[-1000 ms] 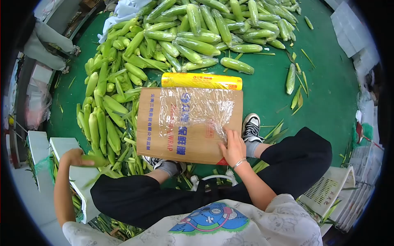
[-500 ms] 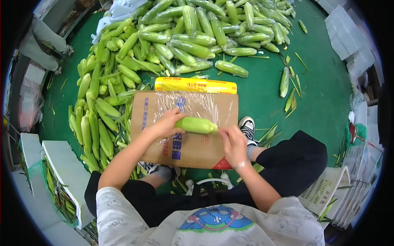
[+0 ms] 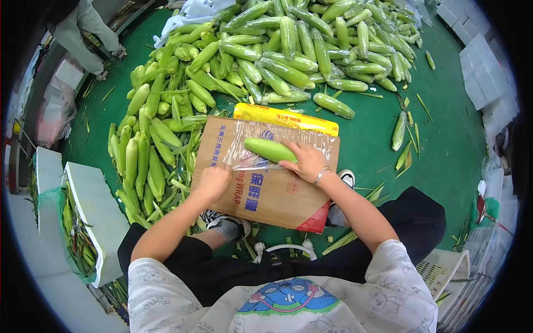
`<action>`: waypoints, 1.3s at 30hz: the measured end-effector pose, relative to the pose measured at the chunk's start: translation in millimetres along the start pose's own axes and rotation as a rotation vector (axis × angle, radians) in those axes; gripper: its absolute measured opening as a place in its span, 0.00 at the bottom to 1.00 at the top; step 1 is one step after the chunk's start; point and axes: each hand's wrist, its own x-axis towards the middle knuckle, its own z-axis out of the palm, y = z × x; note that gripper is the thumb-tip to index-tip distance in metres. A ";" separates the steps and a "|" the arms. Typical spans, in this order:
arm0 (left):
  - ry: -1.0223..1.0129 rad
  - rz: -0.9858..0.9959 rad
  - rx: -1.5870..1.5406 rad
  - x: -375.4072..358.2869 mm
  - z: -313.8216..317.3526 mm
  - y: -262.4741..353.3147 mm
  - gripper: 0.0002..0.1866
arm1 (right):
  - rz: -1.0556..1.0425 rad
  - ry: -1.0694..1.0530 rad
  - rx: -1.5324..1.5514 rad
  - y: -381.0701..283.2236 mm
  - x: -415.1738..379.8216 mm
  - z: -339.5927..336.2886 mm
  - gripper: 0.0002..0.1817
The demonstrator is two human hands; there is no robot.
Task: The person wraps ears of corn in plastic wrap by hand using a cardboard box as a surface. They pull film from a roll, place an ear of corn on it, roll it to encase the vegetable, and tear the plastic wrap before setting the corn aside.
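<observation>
An ear of corn (image 3: 269,149) in pale green husk lies slantwise on a sheet of clear cling film (image 3: 240,147). My right hand (image 3: 306,162) holds its right end, fingers over the top and thumb along the lower side. At the near left corner of the film, my left hand (image 3: 215,182) is closed in a pinch on the film's edge. Under the film is a printed cardboard box (image 3: 277,197), laid flat before my knees. A yellow cling film roll (image 3: 286,119) lies along its far edge, with the film running from it towards me.
Unwrapped corn (image 3: 150,150) is heaped to the left, and film-wrapped corn (image 3: 311,55) is piled at the back. Loose husk leaves litter the green floor (image 3: 438,133). White foam boxes (image 3: 97,216) stand on the left; a white crate (image 3: 438,269) is at right. Another person's legs (image 3: 89,33) show at upper left.
My left hand has let go of the corn and moved down to the film's edge. My right hand now holds the corn's right end. The corn tilts, and the view has shifted.
</observation>
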 end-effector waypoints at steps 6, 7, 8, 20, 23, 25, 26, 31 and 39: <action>-0.380 -0.223 -1.003 25.7 -135.0 -10.6 0.15 | -0.302 -0.027 0.028 -16.6 -48.6 0.1 0.37; -0.386 -0.195 -1.107 33.0 -137.8 -1.0 0.15 | -0.292 -0.030 0.029 -27.2 -59.8 9.7 0.37; -0.365 -0.135 -1.083 40.0 -127.2 14.5 0.14 | -0.274 -0.001 0.068 -39.9 -69.8 18.8 0.36; 0.121 0.350 -0.531 53.5 -54.9 76.5 0.27 | 0.423 0.357 -0.083 -41.7 -14.6 8.5 0.19; 0.325 0.512 -0.268 44.0 -45.9 86.7 0.30 | 0.306 -0.028 0.142 -0.7 37.0 11.3 0.20; 0.288 0.508 -0.231 63.4 -27.7 81.0 0.32 | 0.185 -0.160 0.418 2.0 41.4 21.4 0.22; 0.236 0.490 -0.207 69.5 -23.4 80.1 0.35 | 0.060 -0.316 0.696 0.7 38.3 26.4 0.24; 0.062 0.558 -0.370 46.5 -20.3 77.7 0.32 | -0.033 -0.476 0.564 -15.3 -6.4 29.4 0.35; -2.289 0.436 -0.861 -89.5 -20.3 107.7 0.35 | -0.124 -0.194 0.149 -46.3 -33.6 44.2 0.38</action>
